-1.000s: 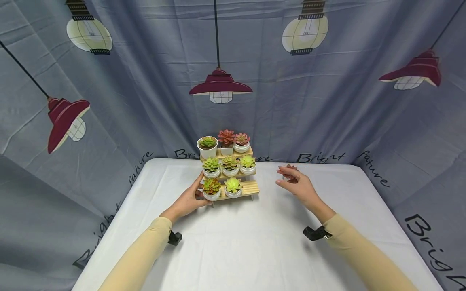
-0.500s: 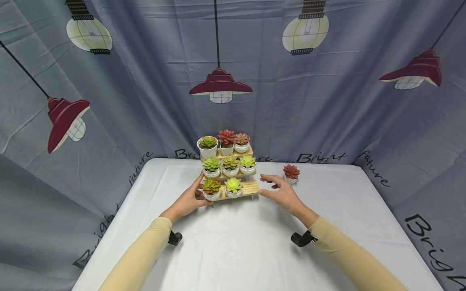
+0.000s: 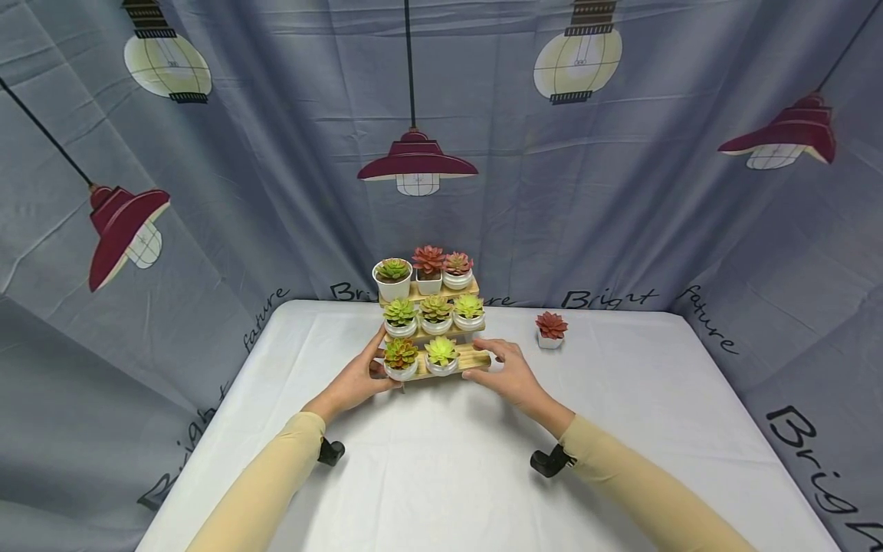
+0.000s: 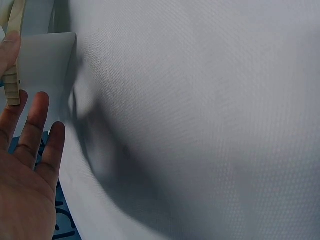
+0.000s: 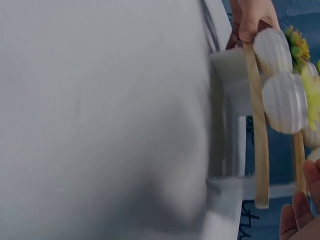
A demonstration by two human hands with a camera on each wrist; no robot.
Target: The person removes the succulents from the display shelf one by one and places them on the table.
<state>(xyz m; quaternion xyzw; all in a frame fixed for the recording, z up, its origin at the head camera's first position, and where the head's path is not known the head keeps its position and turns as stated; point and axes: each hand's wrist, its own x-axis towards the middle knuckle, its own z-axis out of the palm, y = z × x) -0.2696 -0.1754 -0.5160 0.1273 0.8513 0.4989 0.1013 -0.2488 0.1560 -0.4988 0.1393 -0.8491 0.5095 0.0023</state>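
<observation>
A three-step plant stand with pale wooden shelves (image 3: 472, 357) holds several small potted succulents in rows in the head view. My left hand (image 3: 360, 377) grips the left end of its lowest shelf, beside an orange-green succulent (image 3: 401, 355). In the right wrist view, that left hand's thumb (image 5: 248, 30) lies against the board end. My right hand (image 3: 509, 377) spreads thumb and fingers around the right end of the lowest shelf, beside a bright green succulent (image 3: 441, 351). Its fingers (image 5: 300, 212) show loosely bent with nothing between them in the right wrist view.
A red succulent in a white square pot (image 3: 551, 330) stands alone on the white table (image 3: 428, 468), right of the stand. Grey-blue curtains (image 3: 503, 207) printed with lamps and lettering surround the table's back and sides. A black wrist mount (image 3: 549, 461) juts from the right sleeve.
My right hand has moved left from beside the red succulent, which stays on the table, to the right end of the lowest shelf. The left hand keeps its place on the stand.
</observation>
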